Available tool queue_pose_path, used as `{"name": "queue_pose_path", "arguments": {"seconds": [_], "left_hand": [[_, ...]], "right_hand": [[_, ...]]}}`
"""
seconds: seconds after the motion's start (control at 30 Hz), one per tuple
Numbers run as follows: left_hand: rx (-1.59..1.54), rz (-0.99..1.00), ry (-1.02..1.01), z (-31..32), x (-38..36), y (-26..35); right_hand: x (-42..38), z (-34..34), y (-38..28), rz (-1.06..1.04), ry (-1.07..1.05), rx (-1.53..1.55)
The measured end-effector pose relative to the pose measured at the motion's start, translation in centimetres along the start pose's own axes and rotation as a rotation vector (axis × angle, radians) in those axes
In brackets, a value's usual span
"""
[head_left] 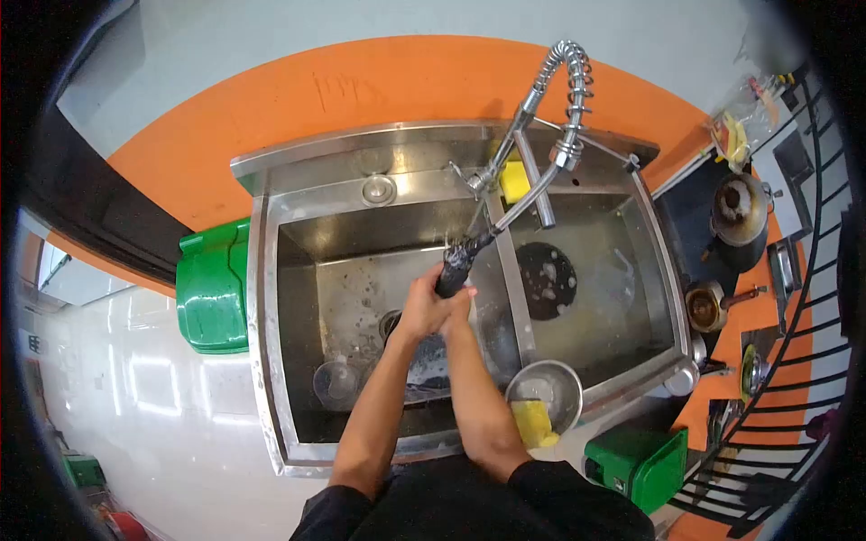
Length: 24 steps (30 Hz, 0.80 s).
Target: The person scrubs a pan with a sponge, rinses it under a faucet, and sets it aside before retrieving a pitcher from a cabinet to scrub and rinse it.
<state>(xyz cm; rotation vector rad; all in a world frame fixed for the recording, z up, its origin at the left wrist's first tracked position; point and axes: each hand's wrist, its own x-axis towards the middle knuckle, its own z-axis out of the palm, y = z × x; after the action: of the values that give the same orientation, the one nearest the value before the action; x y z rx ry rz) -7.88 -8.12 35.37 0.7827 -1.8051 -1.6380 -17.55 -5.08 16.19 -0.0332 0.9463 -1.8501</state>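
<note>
Over the left basin, my two hands come together at the lower end of a black spray nozzle (458, 263) on a flexible faucet. My left hand (422, 305) is closed along the nozzle's left side. Pressed against it, my right hand (457, 307) closes from the right, its thumb beside the nozzle. Most fingertips are hidden behind the nozzle and the hands. Below lies the steel left basin (338, 279) with suds, dark scraps and a clear round bowl (336, 383). The coiled faucet hose (580, 90) arches above the divider.
The right basin (622, 270) holds cloudy water and a dark round item (547, 281). A steel bowl (561, 388) and yellow sponge (535, 424) sit on the front rim; a yellow block (514, 182) is at the back. Green bins (213, 288) flank the sink; pans (738, 212) stand right.
</note>
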Motion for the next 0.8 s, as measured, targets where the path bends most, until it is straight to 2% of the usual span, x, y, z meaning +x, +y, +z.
{"name": "queue_pose_path", "arguments": {"seconds": [0.03,0.1,0.23,0.3,0.33,0.37,0.43,0.47,0.53,0.63,0.7,0.77,0.8], "left_hand": [[0.012,-0.051,-0.053,0.3,0.1,-0.6],[0.024,-0.088,-0.115,0.8,0.0,-1.4],[-0.035,-0.110,-0.168,1.2,-0.9,-2.3],[-0.011,-0.138,-0.188,1.4,-1.1,-2.6],[-0.048,-0.160,-0.176,1.7,-1.2,-2.9],[-0.085,-0.181,-0.162,2.0,-1.3,-3.1],[-0.098,-0.175,-0.176,2.2,-1.9,-2.2],[-0.108,-0.170,-0.186,2.3,-2.1,-1.7],[-0.122,-0.158,-0.178,2.5,-2.8,-1.5],[-0.193,-0.170,-0.204,2.7,-3.1,-2.0],[-0.222,-0.046,-0.080,3.2,-2.9,-2.9],[-0.228,-0.071,-0.045,3.0,-2.7,-2.5],[-0.234,-0.093,-0.011,3.0,-2.4,-2.4]], "right_hand": [[-5.0,2.0,0.7,0.107,0.184,-0.092],[-8.7,1.1,3.8,0.328,0.269,0.168],[-8.7,-6.8,9.4,0.266,0.226,0.346],[-8.2,-8.5,9.1,0.190,-0.199,0.415],[-8.9,-5.3,7.4,0.251,0.146,0.357],[-9.0,-4.6,7.0,0.248,0.149,0.357],[-8.6,-4.5,7.1,0.262,0.299,0.301],[-8.2,-4.4,6.9,0.259,0.293,0.302],[-6.9,-5.8,7.7,0.294,0.586,0.345],[-6.5,-5.4,6.6,0.185,0.584,0.468],[-8.1,-3.5,5.3,0.194,0.534,0.480],[-8.9,-2.6,4.7,0.192,0.171,0.313],[-11.4,0.9,2.0,0.187,0.193,0.238]]}}
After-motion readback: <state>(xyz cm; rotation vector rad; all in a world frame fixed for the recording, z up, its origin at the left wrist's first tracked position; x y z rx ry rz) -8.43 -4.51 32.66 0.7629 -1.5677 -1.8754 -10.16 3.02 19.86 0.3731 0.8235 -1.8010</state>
